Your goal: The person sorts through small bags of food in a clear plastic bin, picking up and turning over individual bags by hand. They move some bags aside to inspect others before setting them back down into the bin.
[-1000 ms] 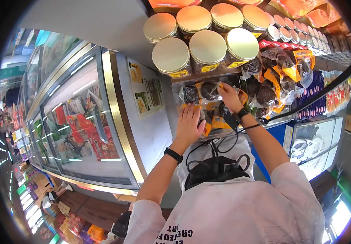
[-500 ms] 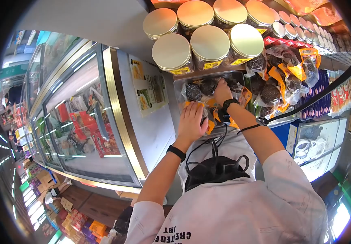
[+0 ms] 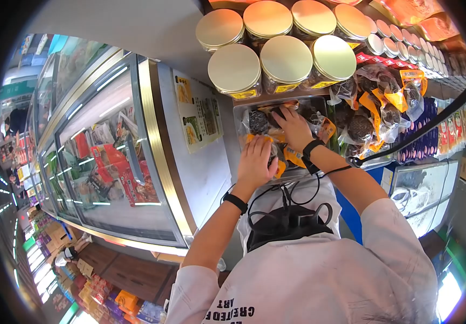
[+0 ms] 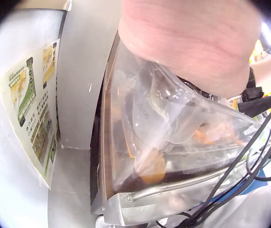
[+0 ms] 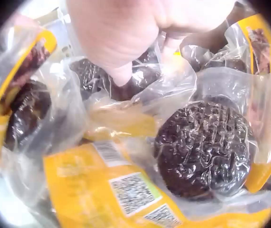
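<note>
Transparent, orange-labelled plastic pouches of dark, round food [image 5: 204, 149] are gathered unevenly in a clear tray [image 3: 237, 110]; handling seems unfinished. The left hand [image 3: 255, 163] is laid on them, grip straight; any pinching by the right hand [image 3: 296, 132] cannot be told.

This is a food shop, stocked right up to where I'm standing. Rows of gold-lidded jars [image 3: 287, 58] line up beyond the tray's [image 3: 237, 112] far edge, and past its right edge lie sealed packs of dark, round food [image 3: 360, 125]. One orange label [image 5: 92, 190] carries a barcode and QR codes. Over on the left, a glass-fronted cabinet [image 3: 160, 135] shows bright packets [image 3: 109, 175], with more boxed goods [image 3: 100, 289] stacked farther off
</note>
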A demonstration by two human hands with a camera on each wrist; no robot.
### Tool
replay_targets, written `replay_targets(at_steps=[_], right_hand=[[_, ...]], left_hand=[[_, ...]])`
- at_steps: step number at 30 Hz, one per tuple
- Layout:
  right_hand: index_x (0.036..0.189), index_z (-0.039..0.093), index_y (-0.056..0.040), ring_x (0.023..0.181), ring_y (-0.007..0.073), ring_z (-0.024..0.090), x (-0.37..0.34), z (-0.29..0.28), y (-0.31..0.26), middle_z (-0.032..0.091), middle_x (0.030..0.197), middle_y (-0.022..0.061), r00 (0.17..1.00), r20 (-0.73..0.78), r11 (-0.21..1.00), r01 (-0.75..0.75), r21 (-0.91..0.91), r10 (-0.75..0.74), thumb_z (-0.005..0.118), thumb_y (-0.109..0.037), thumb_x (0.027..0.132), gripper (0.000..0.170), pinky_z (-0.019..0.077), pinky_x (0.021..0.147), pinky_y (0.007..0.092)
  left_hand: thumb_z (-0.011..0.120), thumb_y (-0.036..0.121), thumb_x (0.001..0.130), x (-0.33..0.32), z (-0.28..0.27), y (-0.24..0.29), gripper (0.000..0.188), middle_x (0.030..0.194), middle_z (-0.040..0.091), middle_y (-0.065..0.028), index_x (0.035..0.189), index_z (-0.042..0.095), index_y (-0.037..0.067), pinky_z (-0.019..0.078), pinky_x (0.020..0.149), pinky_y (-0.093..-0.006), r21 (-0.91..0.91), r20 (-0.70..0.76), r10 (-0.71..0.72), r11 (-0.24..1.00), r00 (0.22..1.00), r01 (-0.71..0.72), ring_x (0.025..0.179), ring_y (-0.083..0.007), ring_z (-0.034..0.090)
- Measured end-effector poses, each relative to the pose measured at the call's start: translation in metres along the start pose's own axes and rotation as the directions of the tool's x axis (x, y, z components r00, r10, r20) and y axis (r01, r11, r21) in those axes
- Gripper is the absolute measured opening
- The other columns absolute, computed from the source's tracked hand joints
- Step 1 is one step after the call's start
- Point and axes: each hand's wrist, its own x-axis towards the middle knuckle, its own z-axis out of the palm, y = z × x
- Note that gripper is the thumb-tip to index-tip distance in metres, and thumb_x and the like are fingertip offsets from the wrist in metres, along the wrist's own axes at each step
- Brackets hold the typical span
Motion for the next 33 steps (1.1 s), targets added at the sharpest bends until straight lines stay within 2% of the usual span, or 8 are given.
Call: replay_targets(at_steps=[10,17,19,23,27,30,32,33], right_hand=[[0.137,0.042,-0.0103,0.117,0.0343,0.05,0.028,0.0,0.025,0.043,0.135,0.0151,0.963,0.27,0.993,-0.014,0.12,-0.019,0.069,-0.006,0.071,0.071,0.0465,0.094,0.0425],[0.132,0.047,-0.0091,0.112,0.0353,0.052,0.016,-0.002,0.029,0.05,0.127,0.0155,0.991,0.13,0.991,-0.038,0.126,0.021,0.068,-0.008,0.071,0.064,0.0468,0.091,0.0436],[0.124,0.053,-0.0068,0.108,0.0373,0.054,0.003,-0.017,0.04,0.054,0.121,0.0167,0.995,-0.092,0.93,-0.01,0.366,0.047,0.068,-0.009,0.071,0.055,0.0472,0.089,0.0431],[0.112,0.057,-0.0023,0.104,0.0366,0.056,-0.043,-0.071,0.046,0.056,0.116,0.017,0.967,0.063,0.926,-0.255,0.279,0.248,0.066,-0.012,0.074,0.041,0.0479,0.086,0.0425],[0.102,0.059,-0.0002,0.101,0.0366,0.056,-0.071,-0.086,0.028,0.059,0.105,0.0194,0.964,-0.024,0.865,-0.227,0.448,0.265,0.066,-0.014,0.076,0.031,0.0476,0.084,0.0429],[0.101,0.06,0.0009,0.089,0.0385,0.061,-0.089,-0.079,0.036,0.062,0.099,0.0212,0.916,0.19,0.83,-0.402,0.387,0.354,0.067,-0.017,0.075,0.033,0.0492,0.078,0.0433],[0.103,0.058,0.0057,0.078,0.0361,0.066,-0.095,-0.086,0.038,0.065,0.088,0.0222,0.688,0.6,0.629,-0.689,0.361,0.409,0.066,-0.024,0.077,0.04,0.0534,0.068,0.0426],[0.103,0.058,0.0057,0.078,0.0361,0.066,-0.1,-0.079,0.038,0.065,0.088,0.0222,0.686,0.595,0.621,-0.694,0.363,0.419,0.066,-0.024,0.077,0.04,0.0534,0.068,0.0426]], left_hand=[[0.062,0.026,0.078,-0.002,0.002,0.0,0.05,0.127,0.049,-0.0208,0.119,0.051,-0.001,0.0351,0.102,-0.0476,0.004,-0.004,0.01,1.0,1.0,-0.01,0.121,-0.0382,0.044],[0.061,0.026,0.079,-0.002,0.002,0.001,0.05,0.128,0.048,-0.0203,0.12,0.05,0.0,0.0346,0.103,-0.0473,0.002,-0.002,0.0,1.0,1.0,0.0,0.122,-0.0387,0.043],[0.061,0.027,0.079,-0.006,0.003,0.001,0.05,0.128,0.048,-0.0202,0.121,0.05,0.001,0.0344,0.103,-0.0471,-0.006,-0.001,-0.01,1.0,1.0,0.01,0.123,-0.0385,0.043],[0.061,0.027,0.08,-0.006,0.004,0.0,0.051,0.131,0.047,-0.0195,0.123,0.049,0.001,0.0328,0.104,-0.0465,0.022,0.001,-0.006,1.0,1.0,0.006,0.125,-0.0379,0.041],[0.061,0.031,0.08,-0.006,-0.004,0.002,0.055,0.133,0.045,-0.0193,0.125,0.048,0.001,0.0262,0.109,-0.0479,-0.023,0.013,-0.01,1.0,1.0,0.011,0.129,-0.0368,0.036],[0.062,0.031,0.079,-0.007,-0.007,0.003,0.056,0.133,0.045,-0.0188,0.125,0.048,0.002,0.0245,0.11,-0.0485,-0.06,-0.021,0.033,0.998,0.999,-0.034,0.129,-0.0376,0.036],[0.063,0.03,0.079,-0.008,-0.01,0.0,0.055,0.132,0.046,-0.0185,0.124,0.048,0.002,0.0242,0.11,-0.0489,-0.083,-0.042,0.062,0.994,0.997,-0.065,0.129,-0.0375,0.036],[0.063,0.029,0.079,-0.008,-0.01,0.0,0.055,0.132,0.046,-0.0182,0.124,0.049,0.003,0.0239,0.11,-0.0494,-0.106,-0.061,0.077,0.991,0.995,-0.083,0.129,-0.0373,0.036]])
